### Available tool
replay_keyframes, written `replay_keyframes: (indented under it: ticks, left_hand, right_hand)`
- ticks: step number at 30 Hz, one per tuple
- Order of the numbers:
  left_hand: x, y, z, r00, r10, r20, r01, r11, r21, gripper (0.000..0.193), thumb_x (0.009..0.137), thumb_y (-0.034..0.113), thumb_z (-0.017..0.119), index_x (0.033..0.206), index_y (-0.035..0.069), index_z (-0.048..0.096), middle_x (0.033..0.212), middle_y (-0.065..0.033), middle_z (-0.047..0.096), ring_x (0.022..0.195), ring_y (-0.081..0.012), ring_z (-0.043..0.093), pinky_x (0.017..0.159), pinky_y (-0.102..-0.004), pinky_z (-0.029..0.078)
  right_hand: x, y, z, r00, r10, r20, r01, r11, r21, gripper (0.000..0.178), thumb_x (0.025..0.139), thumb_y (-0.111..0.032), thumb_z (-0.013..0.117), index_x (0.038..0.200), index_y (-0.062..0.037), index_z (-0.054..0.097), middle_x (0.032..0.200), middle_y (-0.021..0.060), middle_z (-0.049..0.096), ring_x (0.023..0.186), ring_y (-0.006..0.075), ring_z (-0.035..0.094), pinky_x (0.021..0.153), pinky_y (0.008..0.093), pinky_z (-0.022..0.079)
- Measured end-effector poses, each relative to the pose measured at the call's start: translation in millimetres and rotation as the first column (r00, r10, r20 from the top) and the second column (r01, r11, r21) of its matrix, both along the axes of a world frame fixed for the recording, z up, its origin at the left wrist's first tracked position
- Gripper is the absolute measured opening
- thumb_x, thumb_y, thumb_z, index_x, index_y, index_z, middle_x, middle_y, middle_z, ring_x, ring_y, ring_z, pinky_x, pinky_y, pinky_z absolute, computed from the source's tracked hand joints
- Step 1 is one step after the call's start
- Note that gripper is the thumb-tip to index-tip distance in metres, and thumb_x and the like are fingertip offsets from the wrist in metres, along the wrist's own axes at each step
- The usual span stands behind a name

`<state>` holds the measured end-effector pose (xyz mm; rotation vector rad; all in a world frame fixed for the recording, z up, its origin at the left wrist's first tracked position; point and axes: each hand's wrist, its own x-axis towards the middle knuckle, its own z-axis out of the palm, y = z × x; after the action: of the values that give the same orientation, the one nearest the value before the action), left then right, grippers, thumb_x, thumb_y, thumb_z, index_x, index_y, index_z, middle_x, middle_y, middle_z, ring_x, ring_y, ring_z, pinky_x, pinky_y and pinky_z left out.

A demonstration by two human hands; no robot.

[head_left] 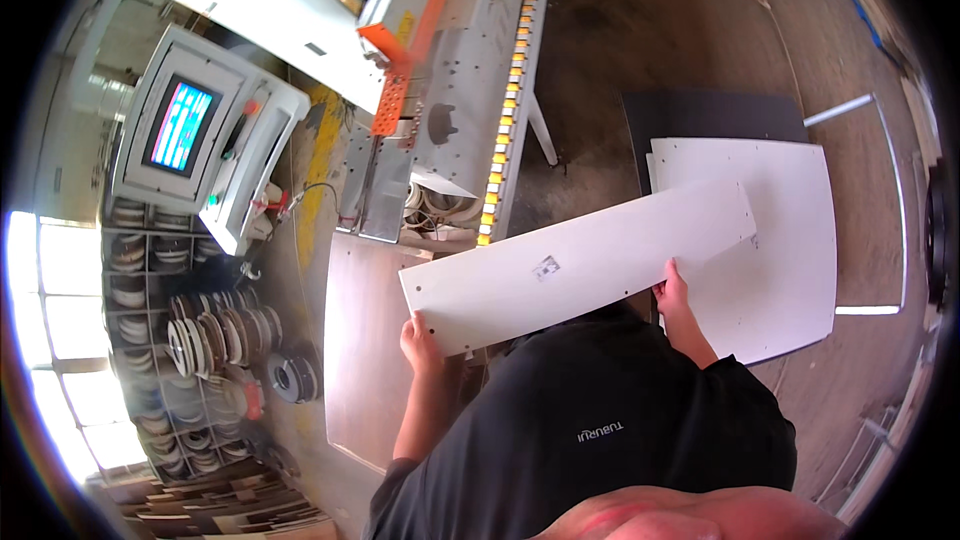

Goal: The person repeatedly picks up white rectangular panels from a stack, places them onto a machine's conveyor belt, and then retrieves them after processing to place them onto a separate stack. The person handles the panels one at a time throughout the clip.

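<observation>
A long white board (500,285) with small drilled holes near its ends spans the space in front of me, slanting up to the right. A small printed label (546,268) is stuck near its middle. My left hand (418,342) is closed on the board's left end, thumb on the upper face. Farther right, my right hand (673,286) grips the near long edge, its fingers hidden underneath. The board's right end overlaps a stack of larger white panels (790,230), and I cannot tell whether it touches them. A dark panel (715,115) lies beneath the stack's far side.
Ahead stands a machine with a yellow-and-white roller track (510,105) and an orange guard (392,100). A control console (180,130) with a lit screen is at left. Left of me are a brown tabletop (360,340), shelved rolls of edge banding (205,335) and a loose roll (293,378).
</observation>
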<state>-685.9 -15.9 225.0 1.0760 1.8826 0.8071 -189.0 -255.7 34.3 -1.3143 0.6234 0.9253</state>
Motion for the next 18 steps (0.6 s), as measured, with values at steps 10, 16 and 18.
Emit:
replay_keyframes:
  ticks: [10,16,18]
  left_hand:
    - [-168,-79,-38,0.913,0.406,0.033,-0.407,0.912,0.046,0.037,0.102,0.030,0.055,0.088,-0.003,0.063,0.080,-0.0077,0.062,0.073,-0.0195,0.059,0.068,-0.0371,0.048]
    - [-255,-144,-54,0.836,0.536,-0.117,-0.535,0.844,0.046,0.027,0.093,0.018,0.057,0.101,-0.007,0.061,0.095,-0.0135,0.065,0.084,-0.0217,0.062,0.076,-0.0363,0.051]
    - [-260,-145,-46,0.800,0.576,-0.165,-0.584,0.812,0.005,0.030,0.092,0.019,0.060,0.106,-0.007,0.062,0.099,-0.0163,0.066,0.089,-0.0266,0.064,0.081,-0.0400,0.051]
  right_hand:
    - [-104,201,142,0.767,0.554,0.325,-0.604,0.793,0.076,0.024,0.099,-0.035,0.069,0.108,-0.0135,0.064,0.092,-0.0041,0.065,0.078,0.0082,0.062,0.064,0.0246,0.049]
    - [-199,304,135,0.502,0.758,0.417,-0.840,0.542,0.025,0.021,0.099,-0.032,0.069,0.099,-0.0113,0.067,0.092,-0.0035,0.068,0.081,0.0072,0.064,0.062,0.0240,0.051]
    - [-221,330,124,0.446,0.797,0.408,-0.885,0.461,0.065,0.020,0.100,-0.029,0.067,0.101,-0.0097,0.068,0.098,-0.0010,0.071,0.084,0.0084,0.067,0.063,0.0239,0.051]
